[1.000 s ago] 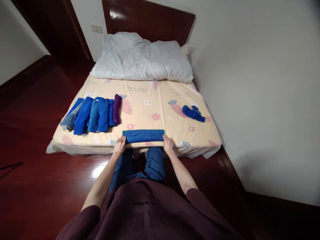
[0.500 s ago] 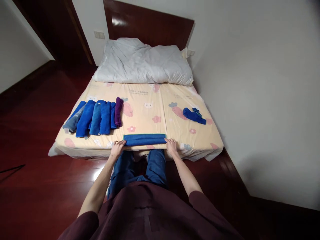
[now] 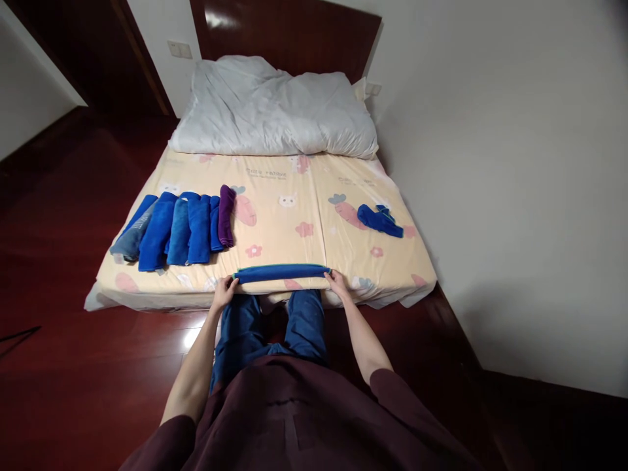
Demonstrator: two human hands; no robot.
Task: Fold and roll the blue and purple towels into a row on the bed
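Note:
A blue towel (image 3: 282, 273) with green edging, folded into a long narrow strip, stretches sideways along the front edge of the bed. My left hand (image 3: 226, 290) pinches its left end, and my right hand (image 3: 336, 282) pinches the right end. To the left lies a row of several rolled or folded blue towels (image 3: 157, 229), with a purple towel (image 3: 226, 214) at the row's right end. On the right part of the bed rests a crumpled blue cloth (image 3: 380, 220) with some green edging.
The bed (image 3: 279, 229) wears a yellow sheet printed with carrots and flowers. A bunched white quilt (image 3: 275, 111) lies against the dark wooden headboard (image 3: 289, 33). A white wall (image 3: 500, 183) runs close along the right side.
Both hands have gripped the towel's ends and the strip has become narrower, its near edge drawn up. My left hand has shifted slightly left. The whole view has tilted a little.

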